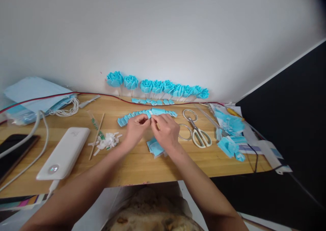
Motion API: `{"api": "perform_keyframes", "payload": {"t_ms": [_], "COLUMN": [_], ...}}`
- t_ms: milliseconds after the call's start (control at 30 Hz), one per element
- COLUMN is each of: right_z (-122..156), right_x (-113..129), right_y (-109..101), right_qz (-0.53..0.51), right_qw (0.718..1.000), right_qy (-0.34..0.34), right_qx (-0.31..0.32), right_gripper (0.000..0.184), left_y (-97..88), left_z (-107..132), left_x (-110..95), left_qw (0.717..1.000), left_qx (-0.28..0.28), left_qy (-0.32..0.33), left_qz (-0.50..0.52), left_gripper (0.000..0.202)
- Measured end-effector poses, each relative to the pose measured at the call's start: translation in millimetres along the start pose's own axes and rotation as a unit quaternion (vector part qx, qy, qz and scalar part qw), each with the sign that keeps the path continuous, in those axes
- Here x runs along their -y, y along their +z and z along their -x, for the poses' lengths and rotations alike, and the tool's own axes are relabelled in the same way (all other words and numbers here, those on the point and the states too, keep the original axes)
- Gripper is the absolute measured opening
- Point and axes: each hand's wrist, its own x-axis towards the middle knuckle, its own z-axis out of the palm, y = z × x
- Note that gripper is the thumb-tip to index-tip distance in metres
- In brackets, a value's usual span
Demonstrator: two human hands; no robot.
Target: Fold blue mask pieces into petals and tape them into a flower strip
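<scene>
My left hand (137, 126) and my right hand (166, 129) meet over the middle of the table, fingertips pinched together. Between them is a small folded blue fabric piece (149, 113) with a white bit on it; my fingers partly cover it. Just behind, a row of folded blue pieces (127, 118) curves across the wood, and a shorter row (152, 102) lies farther back. Under my right wrist sits a small pile of flat blue squares (154, 147). Scissors (200, 136) with pale handles rest right of my right hand, beside two thin rings (189, 115).
Several blue fabric roses (146, 86) on sticks lean along the wall. At left are blue face masks (38, 91), a phone (12, 149), a white power bank (65, 153) with a cable, a wooden stick (97, 136) and white scraps (109, 141). Blue fabric scraps (230, 145) lie right.
</scene>
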Motion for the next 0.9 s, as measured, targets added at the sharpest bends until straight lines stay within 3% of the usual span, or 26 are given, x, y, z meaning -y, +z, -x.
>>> {"api": "perform_keyframes", "payload": {"t_ms": [133,267,333,400,467,533,700,800,900], "right_z": [-3.0,-13.5,-19.0,-21.9,-21.9,-20.8,-22.5,-24.2,-21.7], "right_x": [7.8,0.7,-10.2,-21.3,-29.4,-33.9,-42.8,-49.8,-53.9], "right_y": [-17.0,-42.8,-47.1,-42.5,-32.2,-21.5,-10.8,-9.9,-4.3], "right_qz": [-0.064,-0.169,-0.248,-0.341,-0.415,-0.447,-0.444,-0.446,-0.452], "right_qw": [0.997,0.978,0.949,0.906,0.862,0.842,0.849,0.849,0.848], "right_qy": [-0.005,0.125,0.193,0.235,0.250,0.246,0.216,0.208,0.206], "right_qx": [0.041,-0.013,0.011,0.084,0.149,0.175,0.189,0.193,0.185], "right_gripper": [0.027,0.029,0.032,0.040,0.047,0.050,0.050,0.051,0.052], "left_y": [-2.0,-4.1,-3.9,-3.0,-1.9,-1.2,-2.8,-4.8,-5.9], "left_z": [-3.9,-4.7,-3.8,-2.7,-1.8,-1.6,-4.3,-5.8,-6.5], "left_x": [2.9,-0.6,-2.1,-2.2,-0.6,1.9,3.6,-0.4,-1.7], "left_qw": [0.998,0.995,0.994,0.993,0.992,0.991,0.982,0.974,0.975], "left_qx": [0.004,0.025,0.038,0.049,0.062,0.076,0.124,0.157,0.160], "left_qy": [-0.025,-0.039,-0.043,-0.047,-0.049,-0.053,-0.082,-0.094,-0.098], "left_qz": [0.058,0.086,0.094,0.100,0.101,0.102,0.114,0.134,0.120], "left_gripper": [0.025,0.026,0.026,0.026,0.027,0.029,0.025,0.035,0.032]}}
